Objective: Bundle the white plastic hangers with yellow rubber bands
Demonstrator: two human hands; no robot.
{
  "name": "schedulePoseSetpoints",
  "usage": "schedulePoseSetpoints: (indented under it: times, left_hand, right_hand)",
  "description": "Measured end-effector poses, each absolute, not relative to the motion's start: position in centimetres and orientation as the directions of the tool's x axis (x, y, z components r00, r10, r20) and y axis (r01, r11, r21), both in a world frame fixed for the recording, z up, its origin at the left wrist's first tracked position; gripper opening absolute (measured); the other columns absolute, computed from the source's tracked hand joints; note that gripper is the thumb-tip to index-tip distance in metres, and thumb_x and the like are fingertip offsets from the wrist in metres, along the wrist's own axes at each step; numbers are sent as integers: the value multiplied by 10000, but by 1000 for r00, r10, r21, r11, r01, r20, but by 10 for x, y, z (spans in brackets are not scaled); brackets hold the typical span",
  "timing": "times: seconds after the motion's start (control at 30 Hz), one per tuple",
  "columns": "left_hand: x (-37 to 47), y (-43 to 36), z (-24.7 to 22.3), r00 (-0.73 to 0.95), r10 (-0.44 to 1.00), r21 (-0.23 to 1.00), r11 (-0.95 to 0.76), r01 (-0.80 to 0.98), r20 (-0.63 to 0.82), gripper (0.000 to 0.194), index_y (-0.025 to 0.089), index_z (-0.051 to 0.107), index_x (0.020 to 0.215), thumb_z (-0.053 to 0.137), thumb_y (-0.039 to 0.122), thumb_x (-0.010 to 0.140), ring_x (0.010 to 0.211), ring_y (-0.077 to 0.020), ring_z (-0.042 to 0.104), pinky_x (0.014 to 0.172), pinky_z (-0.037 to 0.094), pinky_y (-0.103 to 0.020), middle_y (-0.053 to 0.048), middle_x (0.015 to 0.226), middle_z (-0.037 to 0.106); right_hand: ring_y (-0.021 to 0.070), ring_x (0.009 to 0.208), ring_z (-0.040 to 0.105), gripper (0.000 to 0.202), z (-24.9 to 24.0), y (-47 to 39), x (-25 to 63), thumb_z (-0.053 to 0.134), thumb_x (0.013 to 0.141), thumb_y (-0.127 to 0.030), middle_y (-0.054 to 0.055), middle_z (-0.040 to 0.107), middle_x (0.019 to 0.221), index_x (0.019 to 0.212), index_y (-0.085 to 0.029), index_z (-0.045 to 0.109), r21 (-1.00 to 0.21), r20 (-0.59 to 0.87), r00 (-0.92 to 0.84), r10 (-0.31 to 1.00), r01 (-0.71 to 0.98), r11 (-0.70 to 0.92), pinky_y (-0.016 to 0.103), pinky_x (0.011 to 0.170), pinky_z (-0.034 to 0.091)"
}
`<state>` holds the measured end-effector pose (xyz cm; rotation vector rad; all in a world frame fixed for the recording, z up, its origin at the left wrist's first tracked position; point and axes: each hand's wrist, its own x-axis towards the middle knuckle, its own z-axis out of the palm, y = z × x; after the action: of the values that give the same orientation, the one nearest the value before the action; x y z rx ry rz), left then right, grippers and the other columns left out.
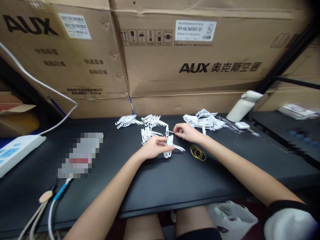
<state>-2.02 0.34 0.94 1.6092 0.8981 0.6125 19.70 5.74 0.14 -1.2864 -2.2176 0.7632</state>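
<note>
My left hand (155,146) is closed around a small bundle of white pegboard hooks (169,154), their thin stems pointing right. Just above that bundle, the fingertips of my right hand (187,132) pinch the stem of a single white hook (167,130), its bent end toward the left. Behind my left hand lies a group of similar hooks (147,134), partly hidden by the fingers. Two more groups, a left one (127,120) and a middle one (151,120), rest farther back. A larger pile of hooks (210,122) lies beyond my right hand. Yellow rubber bands (198,153) lie below my right forearm.
Large cardboard boxes (155,76) stand along the back of the black table (175,186). A white bottle (243,106) and a small white case (242,125) are at right. A blurred flat device (81,155) with a cable and a power strip (21,153) lie at left.
</note>
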Motion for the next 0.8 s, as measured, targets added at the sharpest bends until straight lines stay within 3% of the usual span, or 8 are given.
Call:
schedulePoseSetpoints:
  times: [0.1, 0.3, 0.5, 0.8]
  left_hand:
    - [-21, 5, 9, 592, 801, 977, -48, 207, -86, 400, 123, 711, 908, 728, 463, 698, 716, -173, 645, 682, 487, -273, -69, 767, 703]
    - [-22, 4, 15, 527, 825, 967, 88, 240, -206, 442, 130, 705, 997, 712, 475, 721, 828, -198, 677, 730, 498, -285, -107, 913, 730]
    - [-21, 3, 19, 491, 836, 964, 154, 215, -243, 441, 141, 702, 1019, 711, 472, 726, 919, -222, 680, 798, 502, -307, -119, 963, 731]
    - [-22, 4, 17, 503, 839, 973, 124, 195, -208, 460, 145, 709, 1037, 719, 475, 716, 862, -193, 664, 775, 511, -296, -98, 949, 725]
  right_hand:
    - [123, 543, 551, 233, -2, 54, 219, 571, 778, -205, 23, 619, 724, 999, -133, 592, -736, 55, -422, 905, 595, 322, 253, 517, 444]
    - [118, 593, 575, 274, 4, 47, 243, 673, 743, -383, 17, 606, 696, 844, -134, 620, -906, 0, -458, 889, 376, 193, 282, 617, 497]
    - [108, 613, 572, 297, 17, 33, 232, 730, 698, -385, 24, 628, 727, 823, -124, 666, -942, -6, -519, 854, 289, 170, 265, 620, 500]
    - [107, 598, 551, 284, 16, 21, 219, 723, 700, -372, 50, 681, 767, 850, -131, 735, -963, -29, -565, 824, 237, 129, 247, 558, 475]
